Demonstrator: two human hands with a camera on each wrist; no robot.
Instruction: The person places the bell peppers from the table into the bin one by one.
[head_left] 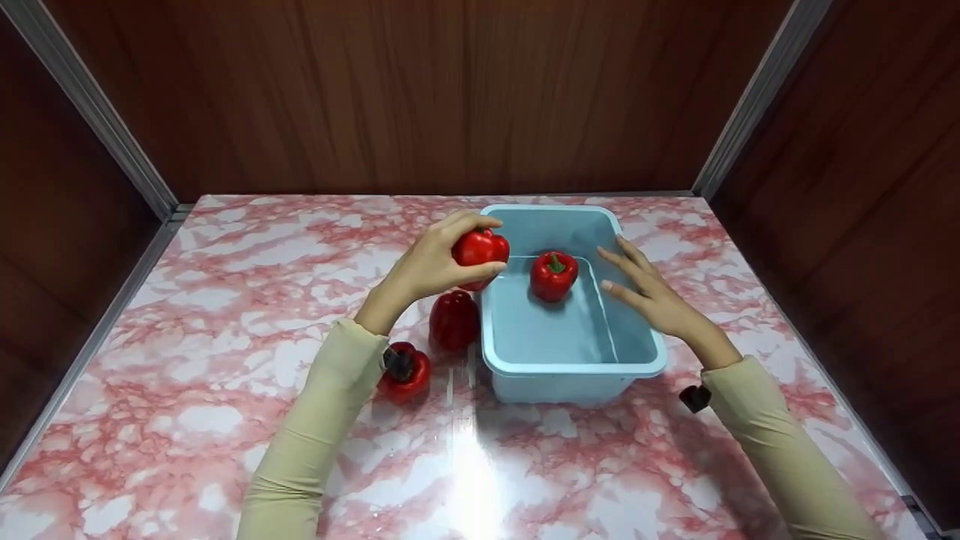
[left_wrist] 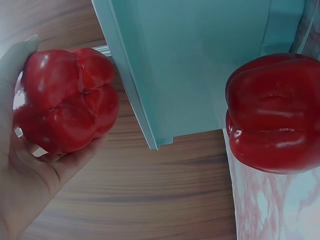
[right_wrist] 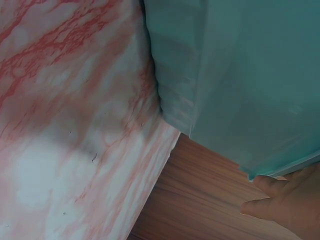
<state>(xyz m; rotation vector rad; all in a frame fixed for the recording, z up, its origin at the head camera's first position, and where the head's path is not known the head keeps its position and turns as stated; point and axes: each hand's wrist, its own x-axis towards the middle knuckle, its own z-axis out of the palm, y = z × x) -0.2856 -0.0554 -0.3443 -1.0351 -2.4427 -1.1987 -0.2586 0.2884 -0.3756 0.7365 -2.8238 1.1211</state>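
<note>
A red bell pepper (head_left: 480, 249) is gripped in the curled left hand (head_left: 431, 264) at the left rim of the light blue plastic tub (head_left: 573, 366). The right hand (head_left: 651, 292) is held open over the right rim. The pepper is best carried clear over the rim and set beside the pepper (head_left: 553, 275) already inside.

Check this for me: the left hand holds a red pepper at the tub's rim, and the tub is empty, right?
Not quite. The left hand does hold a red pepper at the blue tub rim, but the tub is not empty: the head view shows another red pepper inside.
</note>
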